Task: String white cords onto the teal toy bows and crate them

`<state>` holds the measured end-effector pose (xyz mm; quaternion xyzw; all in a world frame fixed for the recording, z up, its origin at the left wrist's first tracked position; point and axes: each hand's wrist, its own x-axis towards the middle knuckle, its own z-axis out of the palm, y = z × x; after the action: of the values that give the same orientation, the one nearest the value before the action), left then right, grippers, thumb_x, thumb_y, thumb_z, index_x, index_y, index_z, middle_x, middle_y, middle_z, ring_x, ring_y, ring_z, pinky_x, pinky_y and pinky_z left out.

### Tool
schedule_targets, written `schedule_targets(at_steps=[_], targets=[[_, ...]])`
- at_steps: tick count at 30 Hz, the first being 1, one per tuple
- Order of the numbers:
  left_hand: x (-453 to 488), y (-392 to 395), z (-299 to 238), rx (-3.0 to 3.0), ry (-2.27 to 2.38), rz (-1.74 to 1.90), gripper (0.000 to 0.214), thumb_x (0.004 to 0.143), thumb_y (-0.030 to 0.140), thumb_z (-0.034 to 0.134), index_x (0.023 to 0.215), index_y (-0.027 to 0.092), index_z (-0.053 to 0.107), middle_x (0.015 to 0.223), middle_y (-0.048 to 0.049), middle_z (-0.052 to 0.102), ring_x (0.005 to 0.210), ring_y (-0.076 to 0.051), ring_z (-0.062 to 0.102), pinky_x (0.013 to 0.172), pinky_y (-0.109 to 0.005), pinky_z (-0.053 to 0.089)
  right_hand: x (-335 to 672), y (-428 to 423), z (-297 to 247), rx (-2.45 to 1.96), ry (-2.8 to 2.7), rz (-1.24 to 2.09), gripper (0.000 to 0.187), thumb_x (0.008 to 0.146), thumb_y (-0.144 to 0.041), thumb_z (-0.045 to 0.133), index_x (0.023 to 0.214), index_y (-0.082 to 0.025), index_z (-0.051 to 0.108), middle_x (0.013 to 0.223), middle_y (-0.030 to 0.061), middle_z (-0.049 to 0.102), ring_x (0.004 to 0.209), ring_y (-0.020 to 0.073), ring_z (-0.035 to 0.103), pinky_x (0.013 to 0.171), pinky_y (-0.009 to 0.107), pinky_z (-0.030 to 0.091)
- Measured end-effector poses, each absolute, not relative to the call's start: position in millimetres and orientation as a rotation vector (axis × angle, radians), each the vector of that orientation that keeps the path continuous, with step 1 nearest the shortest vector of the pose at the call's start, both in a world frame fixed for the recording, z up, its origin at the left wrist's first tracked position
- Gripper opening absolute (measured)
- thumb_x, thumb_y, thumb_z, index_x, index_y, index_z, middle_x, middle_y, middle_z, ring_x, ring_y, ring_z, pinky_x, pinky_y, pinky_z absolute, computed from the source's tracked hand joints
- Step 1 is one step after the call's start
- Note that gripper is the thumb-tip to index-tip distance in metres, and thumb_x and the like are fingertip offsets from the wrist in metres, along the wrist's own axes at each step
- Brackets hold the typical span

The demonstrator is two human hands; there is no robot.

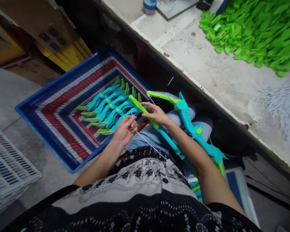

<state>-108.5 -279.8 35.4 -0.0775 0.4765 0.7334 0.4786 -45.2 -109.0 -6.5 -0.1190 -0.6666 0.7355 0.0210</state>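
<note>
My left hand is closed in a pinch on a thin white string, whose length runs down and right towards the lap. Beside it, my right hand has its fingers around the lime green arm of a plastic piece, which continues in turquoise under the forearm. A second turquoise and green jointed piece, shaped like a toy bow, lies across the lap on the right, partly behind the right arm. Just left of the hands, several similar bow-shaped pieces lie in rows in a striped basket.
A worktable runs along the upper right, its edge close to the knees. On it are a heap of green plastic parts, a bundle of white strings and a blue-lidded jar. A white crate stands at left, cardboard boxes behind.
</note>
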Motion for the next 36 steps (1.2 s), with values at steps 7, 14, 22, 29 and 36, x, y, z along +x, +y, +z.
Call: schedule_targets(at_steps=[7, 14, 22, 29, 36], targets=[[-144.4, -264.1, 60.5, 0.195, 1.655, 1.842, 0.024, 0.063, 0.035, 0.077, 0.073, 0.016, 0.067, 0.049, 0.0041, 0.05, 0.043, -0.006, 0.038, 0.04, -0.019, 0.023, -34.1, -110.0, 1.4, -0.503, -1.764, 2.519, 0.049, 0.066, -0.03, 0.077, 0.11, -0.022, 0.057, 0.088, -0.0011, 0.069, 0.075, 0.0114, 0.062, 0.068, 0.023, 0.05], [-151.2, -252.7, 69.1, 0.518, 2.046, 1.647, 0.021, 0.071, 0.036, 0.069, 0.075, 0.016, 0.074, 0.054, 0.0016, 0.057, 0.05, -0.01, 0.045, 0.048, -0.023, 0.033, -34.9, -110.7, 5.8, -0.574, -1.765, 2.507, 0.053, 0.062, -0.031, 0.079, 0.109, -0.02, 0.057, 0.088, 0.0009, 0.069, 0.066, 0.0102, 0.06, 0.061, 0.023, 0.05], [-162.0, -251.1, 81.3, 0.763, 2.157, 1.464, 0.017, 0.074, 0.031, 0.064, 0.073, 0.017, 0.073, 0.055, 0.002, 0.059, 0.052, -0.01, 0.046, 0.051, -0.023, 0.035, -36.0, -112.0, 3.2, -0.569, -1.753, 2.497, 0.052, 0.061, -0.031, 0.079, 0.108, -0.021, 0.059, 0.088, 0.0003, 0.069, 0.07, 0.0113, 0.061, 0.063, 0.024, 0.05], [-168.4, -249.6, 82.9, 0.864, 2.16, 1.406, 0.018, 0.077, 0.031, 0.061, 0.073, 0.017, 0.071, 0.055, 0.0025, 0.058, 0.051, -0.01, 0.047, 0.051, -0.023, 0.035, -35.2, -112.3, 2.2, -0.559, -1.741, 2.501, 0.051, 0.062, -0.031, 0.079, 0.109, -0.021, 0.059, 0.087, -0.0001, 0.069, 0.074, 0.012, 0.062, 0.067, 0.024, 0.049], [-171.7, -245.7, 83.1, 0.831, 2.064, 1.383, 0.023, 0.075, 0.03, 0.066, 0.094, 0.016, 0.063, 0.053, 0.0038, 0.06, 0.047, -0.01, 0.052, 0.051, -0.021, 0.038, -35.5, -115.3, 1.0, -0.564, -1.723, 2.475, 0.051, 0.062, -0.032, 0.079, 0.108, -0.021, 0.06, 0.092, 0.0008, 0.07, 0.079, 0.0135, 0.063, 0.071, 0.026, 0.052]])
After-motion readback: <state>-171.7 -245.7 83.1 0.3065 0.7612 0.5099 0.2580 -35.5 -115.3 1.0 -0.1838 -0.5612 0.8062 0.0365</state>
